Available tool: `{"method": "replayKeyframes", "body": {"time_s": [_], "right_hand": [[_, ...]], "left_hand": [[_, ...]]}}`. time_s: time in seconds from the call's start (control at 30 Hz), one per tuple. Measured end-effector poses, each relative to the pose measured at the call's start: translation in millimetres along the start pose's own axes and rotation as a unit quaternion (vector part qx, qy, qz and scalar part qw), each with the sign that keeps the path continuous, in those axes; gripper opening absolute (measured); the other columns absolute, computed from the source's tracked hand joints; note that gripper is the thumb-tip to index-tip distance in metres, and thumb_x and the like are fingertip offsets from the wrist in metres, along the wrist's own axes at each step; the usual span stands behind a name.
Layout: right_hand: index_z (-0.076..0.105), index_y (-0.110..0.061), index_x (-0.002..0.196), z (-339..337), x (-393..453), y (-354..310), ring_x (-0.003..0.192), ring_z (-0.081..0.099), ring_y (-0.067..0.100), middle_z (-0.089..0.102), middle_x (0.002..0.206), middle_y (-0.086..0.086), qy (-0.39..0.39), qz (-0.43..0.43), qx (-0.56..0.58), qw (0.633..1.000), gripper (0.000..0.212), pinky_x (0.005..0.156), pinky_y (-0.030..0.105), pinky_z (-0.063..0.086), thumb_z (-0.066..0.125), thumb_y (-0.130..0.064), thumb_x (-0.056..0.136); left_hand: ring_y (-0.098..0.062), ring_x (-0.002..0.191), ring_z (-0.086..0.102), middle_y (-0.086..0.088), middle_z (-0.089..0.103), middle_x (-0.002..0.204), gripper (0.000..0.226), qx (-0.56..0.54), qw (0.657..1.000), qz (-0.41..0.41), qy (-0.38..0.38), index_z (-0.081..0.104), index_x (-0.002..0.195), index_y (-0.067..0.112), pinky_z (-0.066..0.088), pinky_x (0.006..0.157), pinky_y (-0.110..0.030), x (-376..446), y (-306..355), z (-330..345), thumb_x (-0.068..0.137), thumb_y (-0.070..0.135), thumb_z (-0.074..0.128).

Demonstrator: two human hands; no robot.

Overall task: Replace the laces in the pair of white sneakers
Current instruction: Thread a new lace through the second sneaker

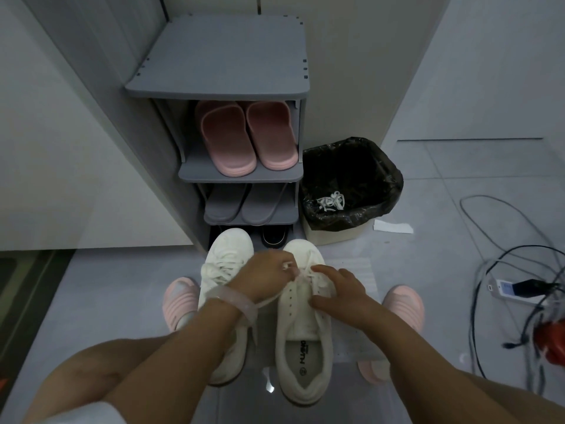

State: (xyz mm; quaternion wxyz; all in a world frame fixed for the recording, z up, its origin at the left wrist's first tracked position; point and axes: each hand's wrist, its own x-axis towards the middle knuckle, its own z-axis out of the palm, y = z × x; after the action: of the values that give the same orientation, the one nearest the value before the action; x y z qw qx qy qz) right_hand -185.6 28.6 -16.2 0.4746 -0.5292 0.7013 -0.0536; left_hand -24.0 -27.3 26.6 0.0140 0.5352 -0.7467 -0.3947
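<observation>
Left hand (265,275) pinching lace (301,274), sneaker (304,319) toe-away

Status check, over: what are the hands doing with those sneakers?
Left hand pinching the lace of the right-side sneaker. Right hand resting on its eyelets, fingers straight. Other sneaker already laced. Nothing in the way.
</observation>
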Motion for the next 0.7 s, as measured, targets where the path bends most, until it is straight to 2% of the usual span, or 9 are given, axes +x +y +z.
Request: {"method": "replayKeyframes", "body": {"time_s": [0.1,0.17,0.27,0.3,0.37,0.43,0.5,0.6,0.7], "right_hand": [[0.028,-0.042,0.139,0,0,-2,0.138,0.018,0.03,0.021,0.149,0.009,-0.006,0.004,0.024,1.0,0.067,0.111,0.047,0.026,0.062,-0.036,0.081],[0.028,-0.037,0.14,-1,0,-3,0.136,0.023,0.03,0.025,0.147,0.01,-0.007,-0.001,0.027,1.0,0.067,0.11,0.046,0.029,0.062,-0.034,0.082],[0.034,-0.027,0.139,-1,-4,-4,0.127,0.035,0.023,0.035,0.14,0.006,0.001,-0.036,0.059,0.998,0.066,0.103,0.035,0.04,0.066,-0.026,0.082],[0.035,-0.024,0.139,-1,-6,-3,0.122,0.039,0.018,0.037,0.137,0.003,0.011,-0.053,0.075,0.996,0.066,0.094,0.025,0.045,0.068,-0.022,0.081],[0.033,-0.019,0.138,1,-7,-3,0.103,0.048,0.008,0.044,0.122,-0.007,0.038,-0.07,0.116,0.99,0.072,0.07,0.011,0.047,0.071,-0.012,0.077],[0.021,-0.018,0.143,2,-5,-2,0.088,0.05,-0.001,0.042,0.104,-0.019,0.045,-0.062,0.143,0.987,0.085,0.058,0.007,0.047,0.071,-0.007,0.076],[0.002,-0.02,0.148,3,-4,-2,0.087,0.048,-0.001,0.04,0.104,-0.017,0.03,-0.044,0.144,0.988,0.099,0.055,0.007,0.044,0.07,-0.01,0.077],[-0.006,-0.02,0.149,4,-3,-3,0.096,0.045,0.006,0.043,0.112,-0.007,0.028,-0.023,0.145,0.989,0.102,0.055,0.008,0.039,0.068,-0.014,0.079],[0.006,-0.017,0.148,6,-4,-6,0.081,0.046,-0.002,0.048,0.105,-0.012,0.039,-0.037,0.119,0.991,0.093,0.051,0.004,0.041,0.067,-0.012,0.078]], "left_hand": [[-0.004,0.071,0.052,0.011,0.061,0.089,0.014,-0.199,0.979,-0.011,-0.048,0.064,0.081,0.013,0.042,0.063,-0.017,-13,1,-31,0.091,0.016,0.054],[-0.001,0.049,0.044,0.014,0.064,0.08,0.017,-0.318,0.941,-0.028,-0.113,0.063,0.088,0.002,0.033,0.044,-0.012,-19,5,-33,0.092,0.01,0.049],[-0.006,0.035,0.038,-0.011,0.061,0.075,0.025,-0.389,0.908,-0.079,-0.132,0.051,0.07,0.008,0.028,0.036,-0.014,-17,10,-15,0.093,0.012,0.042],[-0.008,0.037,0.041,-0.01,0.06,0.07,0.026,-0.343,0.928,-0.096,-0.11,0.047,0.069,0.012,0.031,0.039,-0.016,-13,9,-6,0.094,0.017,0.042],[-0.012,0.06,0.053,-0.005,0.059,0.077,0.023,-0.119,0.987,-0.086,-0.057,0.048,0.078,0.014,0.041,0.057,-0.025,-8,1,9,0.094,0.03,0.045],[-0.018,0.088,0.056,-0.002,0.06,0.096,0.024,0.043,0.998,-0.048,-0.024,0.053,0.092,0.017,0.044,0.077,-0.032,-5,-8,22,0.091,0.041,0.049],[-0.018,0.098,0.057,0.001,0.061,0.104,0.022,0.069,0.997,-0.039,0.0,0.059,0.097,0.02,0.046,0.084,-0.034,-6,-11,21,0.087,0.039,0.055],[-0.016,0.094,0.058,0.0,0.064,0.102,0.018,0.132,0.99,-0.042,-0.016,0.067,0.095,0.016,0.047,0.077,-0.028,-6,-17,-1,0.086,0.029,0.056],[-0.006,0.075,0.053,0.003,0.067,0.099,0.013,0.141,0.986,-0.06,-0.06,0.071,0.085,0.02,0.037,0.056,-0.017,-14,-25,-34,0.085,0.022,0.059]]}}
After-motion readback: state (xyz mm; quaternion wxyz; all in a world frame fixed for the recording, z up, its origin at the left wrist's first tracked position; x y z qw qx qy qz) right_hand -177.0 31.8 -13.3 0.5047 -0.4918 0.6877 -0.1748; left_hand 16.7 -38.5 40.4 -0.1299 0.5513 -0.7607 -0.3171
